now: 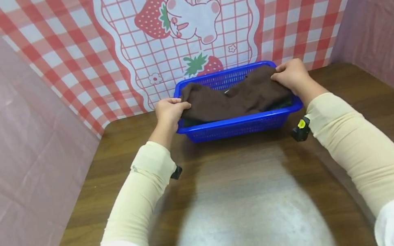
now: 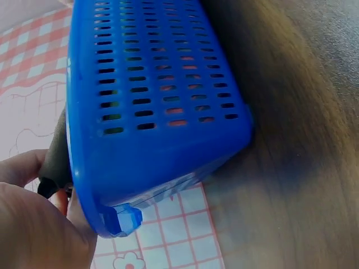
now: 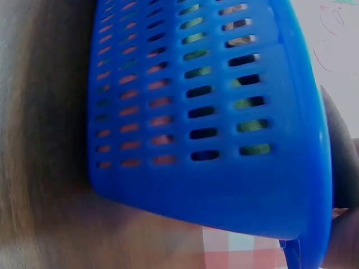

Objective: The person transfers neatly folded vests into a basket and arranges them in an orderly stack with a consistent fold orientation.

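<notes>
A brown cloth garment (image 1: 231, 98) lies spread across the top of a blue plastic basket (image 1: 241, 120), with a small white tag near its upper edge. At the basket's left end my left hand (image 1: 170, 112) pinches one corner of the garment. My right hand (image 1: 292, 74) pinches the opposite corner above the right rim. Darker green fabric (image 1: 283, 103) shows under the brown cloth. In the left wrist view, the left hand (image 2: 45, 218) holds the cloth edge behind the basket's wall (image 2: 162, 151). Only a part of the right hand (image 3: 343, 241) appears in the right wrist view.
The basket stands on a brown wooden table (image 1: 243, 199) near its back edge. Behind it hangs a red-and-white checked cloth (image 1: 62, 45) with strawberry prints. Pink curtains (image 1: 10, 133) close off both sides. Through the basket's slots, green and reddish colours show.
</notes>
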Demonstrator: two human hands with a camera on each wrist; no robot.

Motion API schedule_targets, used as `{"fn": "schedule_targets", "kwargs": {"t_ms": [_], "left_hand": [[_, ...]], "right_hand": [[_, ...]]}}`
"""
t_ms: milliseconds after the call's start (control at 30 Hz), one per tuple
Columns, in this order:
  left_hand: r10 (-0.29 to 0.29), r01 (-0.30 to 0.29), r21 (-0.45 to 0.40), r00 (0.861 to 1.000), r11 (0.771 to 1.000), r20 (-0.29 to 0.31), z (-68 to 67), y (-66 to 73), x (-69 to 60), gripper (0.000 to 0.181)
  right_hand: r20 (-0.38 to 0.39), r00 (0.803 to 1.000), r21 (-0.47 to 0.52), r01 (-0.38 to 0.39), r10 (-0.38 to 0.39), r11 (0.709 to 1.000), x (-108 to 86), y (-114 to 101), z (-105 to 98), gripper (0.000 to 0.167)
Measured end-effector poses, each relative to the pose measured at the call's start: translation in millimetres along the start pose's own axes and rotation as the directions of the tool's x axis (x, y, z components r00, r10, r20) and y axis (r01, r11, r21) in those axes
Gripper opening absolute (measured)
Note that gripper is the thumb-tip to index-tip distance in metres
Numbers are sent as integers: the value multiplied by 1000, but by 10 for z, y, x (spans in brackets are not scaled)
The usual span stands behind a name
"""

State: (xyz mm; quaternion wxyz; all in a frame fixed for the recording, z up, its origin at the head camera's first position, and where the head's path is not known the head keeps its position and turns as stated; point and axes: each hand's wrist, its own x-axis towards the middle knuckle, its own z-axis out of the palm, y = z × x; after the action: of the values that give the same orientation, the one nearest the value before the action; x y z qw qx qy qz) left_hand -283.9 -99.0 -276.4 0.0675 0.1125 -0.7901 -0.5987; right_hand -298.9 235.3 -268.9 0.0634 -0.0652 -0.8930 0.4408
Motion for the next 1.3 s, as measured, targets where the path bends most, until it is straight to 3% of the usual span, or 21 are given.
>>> {"fn": "schedule_targets", "kwargs": {"t_ms": [133,267,367,500,600,733,800,867,967,1067,1167,1200,1300], "left_hand": [[47,-45,179,999,983,-4,0,-20,4,24],[103,-103,363,994,926,20,-3,-27,-8,23],[156,-159,519,986,840,50,6,-20,-13,20],[210,-224,681,972,697,105,31,-17,-4,16],[223,-248,751,965,611,138,55,-20,13,16],[232,-278,805,956,524,179,79,-11,33,18],[237,-298,810,950,505,202,82,-3,37,19],[243,-316,807,945,499,220,72,-3,37,22],[253,-317,790,944,525,211,27,10,18,27],[285,-308,769,943,560,170,-37,36,-15,32],[349,-330,746,927,578,140,-93,57,-35,33],[369,-349,742,918,572,147,-106,58,-34,31],[402,-417,751,889,511,220,-125,45,-10,18]], "right_hand": [[-3,997,-134,70,-71,989,-21,9,-10,47],[-4,988,-257,145,-151,955,-38,27,-20,45],[8,980,-349,190,-200,918,-54,31,-26,43],[28,969,-445,231,-244,866,-80,23,-18,30],[46,964,-502,248,-260,829,-96,13,0,24],[68,964,-555,250,-257,793,-122,-22,8,24],[72,967,-557,242,-244,794,-142,-53,-2,29],[80,966,-547,250,-248,799,-168,-90,-10,32],[147,952,-515,304,-267,801,-214,-159,-34,26],[291,922,-475,372,-256,797,-243,-206,-59,17],[406,890,-450,393,-208,802,-257,-217,-52,14],[425,883,-454,400,-200,796,-260,-210,-40,13],[438,877,-480,415,-199,773,-272,-187,16,12]]}}
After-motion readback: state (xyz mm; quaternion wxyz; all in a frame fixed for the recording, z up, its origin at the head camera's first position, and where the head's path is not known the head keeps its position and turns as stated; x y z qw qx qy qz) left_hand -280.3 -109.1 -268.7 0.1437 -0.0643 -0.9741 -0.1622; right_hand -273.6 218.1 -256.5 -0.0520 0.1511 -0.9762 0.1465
